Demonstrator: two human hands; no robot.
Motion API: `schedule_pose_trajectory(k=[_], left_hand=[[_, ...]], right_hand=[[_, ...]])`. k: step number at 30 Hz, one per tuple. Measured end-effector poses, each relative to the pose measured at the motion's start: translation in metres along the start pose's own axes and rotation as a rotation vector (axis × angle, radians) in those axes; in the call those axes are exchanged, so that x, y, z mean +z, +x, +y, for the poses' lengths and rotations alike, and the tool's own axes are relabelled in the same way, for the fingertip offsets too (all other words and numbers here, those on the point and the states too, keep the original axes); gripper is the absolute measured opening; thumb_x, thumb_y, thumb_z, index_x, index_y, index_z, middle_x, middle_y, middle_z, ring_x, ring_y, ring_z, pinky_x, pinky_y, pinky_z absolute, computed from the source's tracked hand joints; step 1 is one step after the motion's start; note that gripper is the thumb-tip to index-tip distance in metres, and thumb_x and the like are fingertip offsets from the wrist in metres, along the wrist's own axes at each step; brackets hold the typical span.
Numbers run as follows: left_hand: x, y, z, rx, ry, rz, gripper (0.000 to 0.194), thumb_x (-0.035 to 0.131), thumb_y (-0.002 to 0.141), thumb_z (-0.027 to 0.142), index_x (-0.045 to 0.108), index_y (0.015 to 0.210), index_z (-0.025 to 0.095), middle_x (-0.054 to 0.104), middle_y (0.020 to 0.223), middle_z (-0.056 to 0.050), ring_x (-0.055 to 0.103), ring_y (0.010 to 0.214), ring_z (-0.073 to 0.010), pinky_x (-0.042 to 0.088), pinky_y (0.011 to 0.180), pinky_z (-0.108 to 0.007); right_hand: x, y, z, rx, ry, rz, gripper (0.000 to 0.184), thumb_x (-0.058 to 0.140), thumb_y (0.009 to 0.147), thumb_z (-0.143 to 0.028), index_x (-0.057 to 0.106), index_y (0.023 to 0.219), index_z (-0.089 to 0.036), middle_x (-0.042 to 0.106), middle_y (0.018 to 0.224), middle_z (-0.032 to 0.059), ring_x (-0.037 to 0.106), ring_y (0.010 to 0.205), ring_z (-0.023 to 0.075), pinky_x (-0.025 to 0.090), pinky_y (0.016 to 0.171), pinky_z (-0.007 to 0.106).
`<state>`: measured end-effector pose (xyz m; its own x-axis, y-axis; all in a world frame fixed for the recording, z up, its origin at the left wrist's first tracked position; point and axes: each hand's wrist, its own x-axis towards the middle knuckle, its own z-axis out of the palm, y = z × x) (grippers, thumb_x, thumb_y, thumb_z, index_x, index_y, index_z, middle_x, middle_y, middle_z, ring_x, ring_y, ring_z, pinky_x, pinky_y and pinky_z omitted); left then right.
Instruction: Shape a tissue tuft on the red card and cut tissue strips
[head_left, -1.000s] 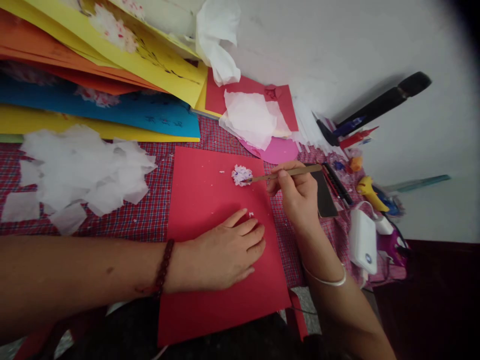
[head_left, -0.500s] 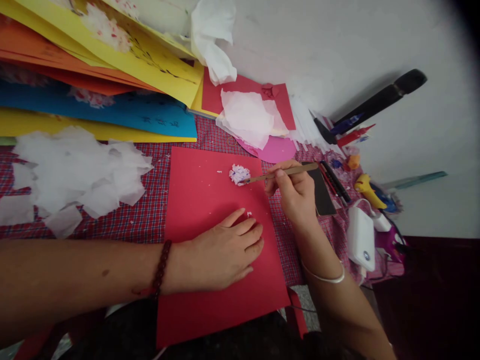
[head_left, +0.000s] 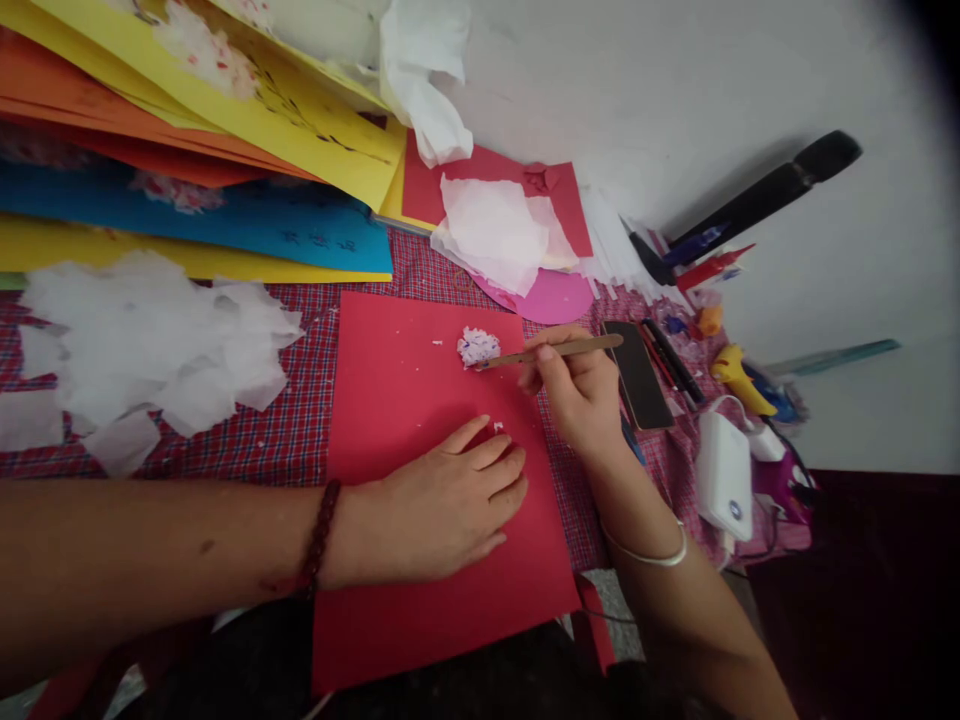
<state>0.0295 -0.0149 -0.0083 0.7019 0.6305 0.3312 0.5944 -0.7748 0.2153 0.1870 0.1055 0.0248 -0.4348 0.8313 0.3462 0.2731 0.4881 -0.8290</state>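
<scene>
A red card sheet (head_left: 405,400) lies on the checked tablecloth in front of me. My left hand (head_left: 442,505) rests flat on its lower half, fingers stretched out and together, holding nothing. My right hand (head_left: 574,390) is closed on a thin wooden stick (head_left: 559,350) held like a pen. The stick's tip touches a small crumpled tuft of white and purple tissue (head_left: 478,347) near the sheet's upper right corner. A tiny white scrap (head_left: 498,427) lies just beyond my left fingertips.
A heap of white tissue pieces (head_left: 150,345) lies to the left. Yellow, orange and blue card sheets (head_left: 225,180) are stacked at the back. More tissue on red and pink card (head_left: 510,235) sits behind. A dark phone (head_left: 639,375), pens, white charger (head_left: 721,475) and glue gun (head_left: 739,375) crowd the right.
My right hand and the stick have shifted slightly left and toward me, the tip staying at the tissue tuft. My left hand has not moved.
</scene>
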Motion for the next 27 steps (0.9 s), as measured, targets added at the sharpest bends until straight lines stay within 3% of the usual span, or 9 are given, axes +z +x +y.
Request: schedule_pose_trajectory(k=[4, 8, 11, 13, 16, 19, 21, 23, 27], left_hand=[[-0.004, 0.000, -0.006, 0.012, -0.034, 0.012, 0.038, 0.051, 0.097, 0.039, 0.062, 0.123, 0.013, 0.064, 0.129, -0.012, 0.055, 0.123, -0.0291, 0.033, 0.114, -0.053], [-0.016, -0.004, -0.009, 0.177, -0.030, 0.203, 0.023, 0.052, 0.097, 0.026, 0.067, 0.109, 0.013, 0.071, 0.118, -0.010, 0.063, 0.109, -0.0210, 0.039, 0.113, -0.045], [-0.028, -0.021, 0.008, 0.238, 0.011, 0.243, 0.016, 0.052, 0.096, 0.018, 0.067, 0.094, 0.014, 0.075, 0.095, -0.006, 0.067, 0.086, -0.0151, 0.050, 0.102, -0.035], [-0.035, -0.040, 0.028, 0.161, 0.062, 0.262, 0.013, 0.053, 0.095, 0.018, 0.066, 0.093, 0.015, 0.075, 0.089, -0.004, 0.068, 0.080, -0.0140, 0.054, 0.094, -0.032], [-0.044, -0.072, 0.058, -0.187, 0.168, 0.353, 0.011, 0.056, 0.092, 0.019, 0.066, 0.098, 0.020, 0.075, 0.093, -0.004, 0.069, 0.087, -0.0168, 0.055, 0.089, -0.032], [-0.047, -0.099, 0.081, -0.870, 0.015, 0.474, 0.021, 0.051, 0.094, 0.034, 0.066, 0.098, 0.020, 0.073, 0.095, -0.005, 0.069, 0.088, -0.0193, 0.055, 0.082, -0.031], [-0.045, -0.112, 0.094, -1.169, -0.174, 0.602, 0.029, 0.050, 0.091, 0.044, 0.064, 0.094, 0.020, 0.071, 0.091, -0.004, 0.068, 0.084, -0.0194, 0.055, 0.077, -0.030], [-0.039, -0.122, 0.107, -1.303, -0.312, 0.681, 0.033, 0.051, 0.088, 0.050, 0.062, 0.081, 0.020, 0.067, 0.077, -0.002, 0.065, 0.074, -0.0182, 0.054, 0.070, -0.027], [-0.021, -0.127, 0.128, -1.411, -0.585, 0.617, 0.052, 0.049, 0.083, 0.066, 0.057, 0.062, 0.019, 0.060, 0.058, -0.002, 0.057, 0.056, -0.0177, 0.049, 0.056, -0.028]], right_hand=[[-0.004, 0.003, -0.001, -0.003, 0.096, 0.103, 0.014, 0.055, 0.096, -0.029, 0.062, 0.090, -0.020, 0.060, 0.060, -0.0038, 0.056, 0.050, 0.0104, 0.045, 0.051, 0.025], [-0.011, 0.009, 0.009, -0.009, 0.375, 0.185, 0.013, 0.058, 0.094, -0.034, 0.059, 0.088, -0.022, 0.056, 0.054, -0.0063, 0.052, 0.044, 0.0102, 0.041, 0.045, 0.024], [-0.013, 0.015, 0.023, 0.023, 0.436, 0.222, 0.022, 0.056, 0.093, -0.044, 0.057, 0.085, -0.023, 0.055, 0.051, -0.0064, 0.051, 0.042, 0.0109, 0.039, 0.043, 0.025], [-0.014, 0.020, 0.031, 0.037, 0.405, 0.251, 0.032, 0.052, 0.092, -0.053, 0.055, 0.082, -0.024, 0.053, 0.048, -0.0068, 0.048, 0.039, 0.0110, 0.038, 0.042, 0.026], [-0.018, 0.025, 0.038, -0.020, 0.323, 0.280, 0.037, 0.049, 0.092, -0.059, 0.053, 0.080, -0.023, 0.052, 0.048, -0.0069, 0.046, 0.039, 0.0110, 0.037, 0.043, 0.027], [-0.021, 0.028, 0.038, -0.093, 0.295, 0.304, 0.036, 0.047, 0.093, -0.056, 0.052, 0.080, -0.023, 0.051, 0.048, -0.0066, 0.046, 0.041, 0.0111, 0.037, 0.045, 0.027], [-0.020, 0.029, 0.035, -0.103, 0.295, 0.291, 0.034, 0.046, 0.094, -0.053, 0.052, 0.080, -0.023, 0.051, 0.048, -0.0069, 0.045, 0.040, 0.0106, 0.036, 0.046, 0.026], [-0.018, 0.028, 0.033, -0.094, 0.301, 0.262, 0.033, 0.045, 0.094, -0.053, 0.051, 0.081, -0.022, 0.050, 0.048, -0.0073, 0.045, 0.040, 0.0105, 0.035, 0.045, 0.026], [-0.010, 0.024, 0.027, -0.092, 0.312, 0.193, 0.034, 0.046, 0.093, -0.052, 0.052, 0.082, -0.021, 0.051, 0.050, -0.0072, 0.047, 0.042, 0.0106, 0.036, 0.045, 0.025]])
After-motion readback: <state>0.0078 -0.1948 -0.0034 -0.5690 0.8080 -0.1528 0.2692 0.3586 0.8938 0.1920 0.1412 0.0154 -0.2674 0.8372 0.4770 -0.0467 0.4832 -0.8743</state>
